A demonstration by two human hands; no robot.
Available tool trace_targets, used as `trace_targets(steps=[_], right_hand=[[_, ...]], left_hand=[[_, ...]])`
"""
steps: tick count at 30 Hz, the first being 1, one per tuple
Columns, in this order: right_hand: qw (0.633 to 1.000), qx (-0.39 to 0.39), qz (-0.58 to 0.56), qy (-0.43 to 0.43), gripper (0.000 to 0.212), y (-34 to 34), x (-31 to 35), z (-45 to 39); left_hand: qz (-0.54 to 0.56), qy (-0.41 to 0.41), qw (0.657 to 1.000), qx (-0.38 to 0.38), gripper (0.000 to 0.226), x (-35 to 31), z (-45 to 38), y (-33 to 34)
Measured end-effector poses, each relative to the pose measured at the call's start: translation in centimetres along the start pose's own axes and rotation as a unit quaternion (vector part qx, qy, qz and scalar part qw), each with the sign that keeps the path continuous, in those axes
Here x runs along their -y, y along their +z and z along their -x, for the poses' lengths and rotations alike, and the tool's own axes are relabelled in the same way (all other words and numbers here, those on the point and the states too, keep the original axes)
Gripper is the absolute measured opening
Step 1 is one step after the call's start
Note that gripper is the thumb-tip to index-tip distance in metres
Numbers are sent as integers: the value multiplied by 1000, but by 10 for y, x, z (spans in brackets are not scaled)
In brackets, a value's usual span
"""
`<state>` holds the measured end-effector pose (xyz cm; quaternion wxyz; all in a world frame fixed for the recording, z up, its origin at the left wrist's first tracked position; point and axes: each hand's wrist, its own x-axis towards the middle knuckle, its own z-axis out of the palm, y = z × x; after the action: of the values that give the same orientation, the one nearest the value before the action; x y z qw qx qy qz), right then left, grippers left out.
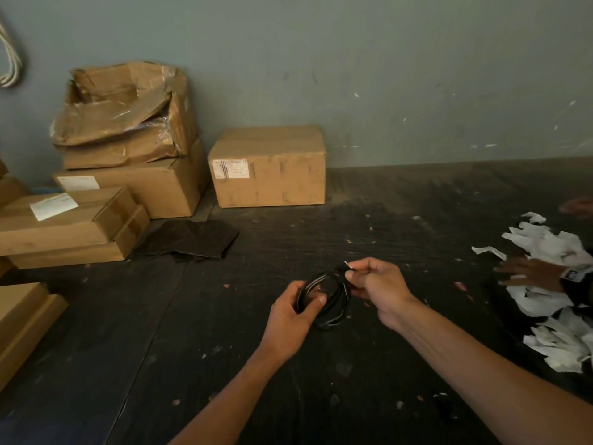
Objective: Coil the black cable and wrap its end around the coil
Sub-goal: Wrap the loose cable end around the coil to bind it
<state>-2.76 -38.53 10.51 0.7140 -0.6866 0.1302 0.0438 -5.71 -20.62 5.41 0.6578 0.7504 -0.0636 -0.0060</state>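
Note:
The black cable (333,311) is wound into a small round coil held above the dark floor, at the centre of the view. My left hand (288,319) grips the coil's left side, thumb through the loop. My right hand (375,284) pinches the cable's end (345,268) at the coil's upper right, where a small pale tip shows between the fingertips. The far side of the coil is partly hidden by my fingers.
Cardboard boxes (269,165) are stacked along the wall at left and centre back. A dark folded cloth (189,239) lies by them. At the right, another person's hand (529,271) rests among torn white paper scraps (545,242).

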Motion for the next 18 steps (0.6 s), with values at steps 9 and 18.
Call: trace_targets(steps=[9, 18], right_hand=[[976, -96, -154, 121, 19, -6, -10, -17], [980, -6, -83, 179, 19, -23, -50, -13]], left_hand=[[168, -159, 972, -31, 39, 5, -2, 9], [274, -209, 933, -104, 18, -1, -14, 7]])
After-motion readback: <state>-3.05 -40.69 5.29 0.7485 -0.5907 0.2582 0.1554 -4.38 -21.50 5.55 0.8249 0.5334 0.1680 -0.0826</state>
